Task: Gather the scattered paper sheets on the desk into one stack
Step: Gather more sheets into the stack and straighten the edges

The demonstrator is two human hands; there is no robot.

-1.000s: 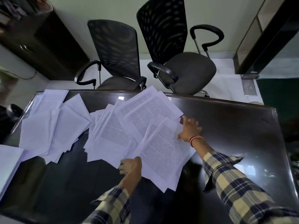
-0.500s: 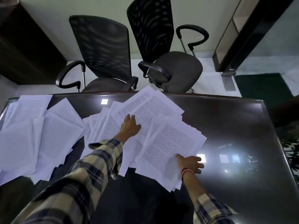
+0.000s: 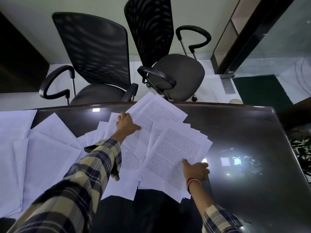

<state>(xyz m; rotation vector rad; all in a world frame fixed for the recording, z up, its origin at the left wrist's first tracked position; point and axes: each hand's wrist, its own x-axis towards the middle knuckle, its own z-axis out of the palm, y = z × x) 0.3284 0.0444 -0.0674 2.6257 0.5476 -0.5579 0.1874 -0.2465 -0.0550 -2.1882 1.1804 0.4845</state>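
Here the paper sheets (image 3: 175,148) lie spread over the dark glossy desk (image 3: 244,132); one fanned bunch sits in the middle, a second loose group (image 3: 38,148) lies at the left side, and nothing is yet one stack. The left hand (image 3: 126,122) reaches far forward and holds the edge of the far sheets (image 3: 156,111), with its thumb laid on the printed page and its fingers curled at the left edge, as far as I can see; these far sheets hang a little over the back edge of the desk, just above the two office chairs (image 3: 117,64). The right hand (image 3: 196,169) rests on the right lower corner of the nearest bunch, the fingers rather straight and holding nothing round.

The risk, in my judgement, is at the back edge; if the left hand pulls only the top page, the sheets under it could slide off toward the chairs. The desk looks smooth, so a bunch pushed from one side only may fan out more instead of closing; the left group is well apart from both hands and could be forgotten.
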